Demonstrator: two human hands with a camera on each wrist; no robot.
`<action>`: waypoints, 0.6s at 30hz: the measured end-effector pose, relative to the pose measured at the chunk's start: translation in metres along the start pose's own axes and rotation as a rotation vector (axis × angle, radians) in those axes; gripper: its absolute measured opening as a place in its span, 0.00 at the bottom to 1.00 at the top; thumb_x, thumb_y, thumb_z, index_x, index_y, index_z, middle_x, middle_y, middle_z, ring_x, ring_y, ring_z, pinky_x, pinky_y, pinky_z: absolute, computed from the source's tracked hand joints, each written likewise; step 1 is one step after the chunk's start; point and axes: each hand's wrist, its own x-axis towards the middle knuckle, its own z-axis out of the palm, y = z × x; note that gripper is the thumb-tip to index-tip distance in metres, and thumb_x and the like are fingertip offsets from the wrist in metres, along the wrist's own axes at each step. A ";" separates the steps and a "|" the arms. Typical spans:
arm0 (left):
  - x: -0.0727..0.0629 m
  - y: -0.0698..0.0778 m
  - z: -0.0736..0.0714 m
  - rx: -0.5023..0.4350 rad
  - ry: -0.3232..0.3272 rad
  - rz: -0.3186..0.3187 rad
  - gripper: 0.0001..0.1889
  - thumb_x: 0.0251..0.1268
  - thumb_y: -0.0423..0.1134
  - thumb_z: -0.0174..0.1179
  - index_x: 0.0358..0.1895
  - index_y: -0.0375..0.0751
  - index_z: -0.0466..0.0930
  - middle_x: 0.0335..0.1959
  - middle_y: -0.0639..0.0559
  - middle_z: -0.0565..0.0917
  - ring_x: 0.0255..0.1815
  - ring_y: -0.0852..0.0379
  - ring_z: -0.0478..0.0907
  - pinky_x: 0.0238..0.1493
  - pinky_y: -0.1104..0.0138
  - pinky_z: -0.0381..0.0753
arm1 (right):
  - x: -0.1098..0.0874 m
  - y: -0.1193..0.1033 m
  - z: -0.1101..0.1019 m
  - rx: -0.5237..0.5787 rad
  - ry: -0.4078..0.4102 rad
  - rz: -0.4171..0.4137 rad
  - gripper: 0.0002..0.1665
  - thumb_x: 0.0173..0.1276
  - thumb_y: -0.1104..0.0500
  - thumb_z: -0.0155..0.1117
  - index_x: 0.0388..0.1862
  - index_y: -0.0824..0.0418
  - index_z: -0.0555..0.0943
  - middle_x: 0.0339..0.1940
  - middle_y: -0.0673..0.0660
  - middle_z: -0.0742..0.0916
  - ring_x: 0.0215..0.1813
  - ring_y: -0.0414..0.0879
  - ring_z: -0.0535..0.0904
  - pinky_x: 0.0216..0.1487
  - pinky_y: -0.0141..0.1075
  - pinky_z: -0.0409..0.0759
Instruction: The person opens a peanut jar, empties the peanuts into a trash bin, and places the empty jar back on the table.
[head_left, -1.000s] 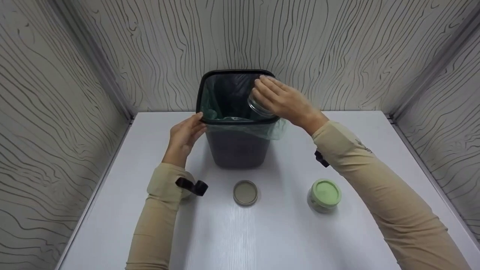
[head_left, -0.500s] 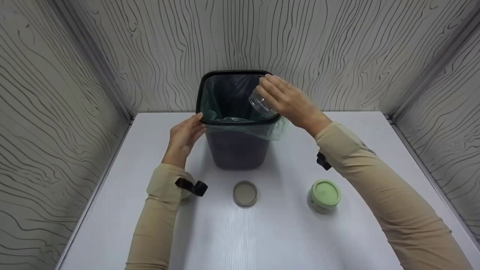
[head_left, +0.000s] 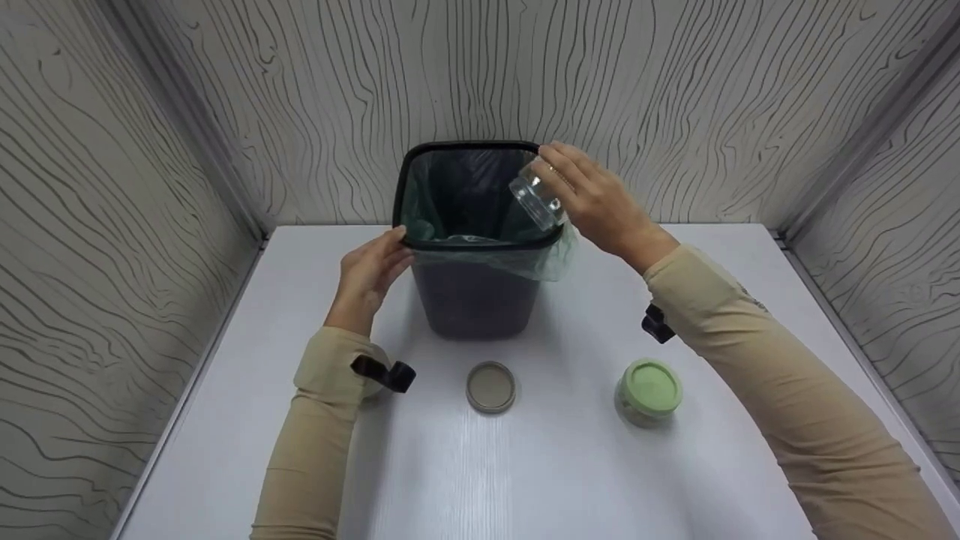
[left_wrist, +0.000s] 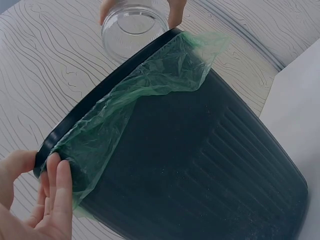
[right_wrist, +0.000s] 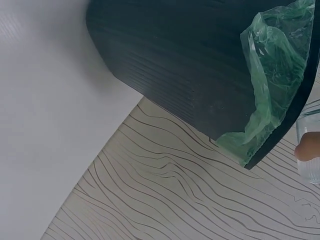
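A dark trash bin (head_left: 476, 300) lined with a thin green bag (left_wrist: 165, 75) stands at the back of the table. My left hand (head_left: 367, 274) pinches its front left rim, thumb on one side and fingers on the other, over the bag's folded edge. Above the bin's right side, my right hand (head_left: 592, 199) grips a clear glass jar (head_left: 537, 196). The jar is tilted, its mouth facing down and left over the bin. In the left wrist view the jar's glass (left_wrist: 134, 30) looks see-through, with nothing visible inside.
A round grey-beige lid (head_left: 490, 387) lies on the white table (head_left: 480, 480) in front of the bin. To the right stands a jar with a green lid (head_left: 651, 388). Another round object (head_left: 377, 354) is mostly hidden beneath my left sleeve. Patterned walls enclose the table.
My right hand has moved slightly right and up with the glass jar, so more of the jar shows. The left hand stays on the bin's rim.
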 end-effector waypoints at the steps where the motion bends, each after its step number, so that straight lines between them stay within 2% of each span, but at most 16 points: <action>1: 0.000 0.000 0.000 0.001 0.000 -0.002 0.20 0.60 0.36 0.65 0.55 0.34 0.75 0.26 0.57 0.84 0.28 0.65 0.82 0.42 0.75 0.87 | 0.000 0.000 -0.001 0.011 0.007 0.015 0.26 0.61 0.79 0.53 0.60 0.71 0.72 0.60 0.69 0.79 0.63 0.62 0.75 0.64 0.49 0.80; 6: 0.000 0.000 0.000 0.007 -0.003 -0.006 0.24 0.61 0.36 0.65 0.59 0.33 0.73 0.26 0.57 0.84 0.28 0.65 0.82 0.43 0.75 0.87 | -0.003 0.003 -0.004 0.031 0.017 0.051 0.30 0.57 0.79 0.58 0.60 0.71 0.71 0.60 0.69 0.78 0.64 0.62 0.74 0.63 0.49 0.80; 10: -0.002 0.000 0.000 0.004 -0.012 0.000 0.24 0.61 0.36 0.64 0.60 0.33 0.73 0.26 0.57 0.84 0.28 0.66 0.82 0.43 0.75 0.87 | -0.007 0.006 -0.009 0.026 -0.007 0.068 0.35 0.52 0.78 0.63 0.62 0.72 0.69 0.61 0.69 0.77 0.64 0.61 0.73 0.64 0.49 0.80; 13: -0.002 0.000 0.000 0.008 -0.009 0.008 0.22 0.61 0.36 0.65 0.57 0.33 0.75 0.27 0.57 0.83 0.29 0.65 0.82 0.44 0.75 0.87 | -0.010 0.007 -0.013 0.055 -0.025 0.100 0.39 0.47 0.79 0.63 0.63 0.72 0.68 0.62 0.69 0.76 0.65 0.62 0.72 0.65 0.49 0.78; 18: 0.000 -0.001 0.001 0.036 0.006 0.017 0.19 0.61 0.37 0.65 0.54 0.35 0.76 0.29 0.57 0.82 0.31 0.65 0.81 0.46 0.74 0.87 | -0.015 0.009 -0.017 0.118 -0.038 0.146 0.46 0.41 0.78 0.71 0.64 0.72 0.67 0.63 0.69 0.75 0.66 0.63 0.71 0.66 0.51 0.77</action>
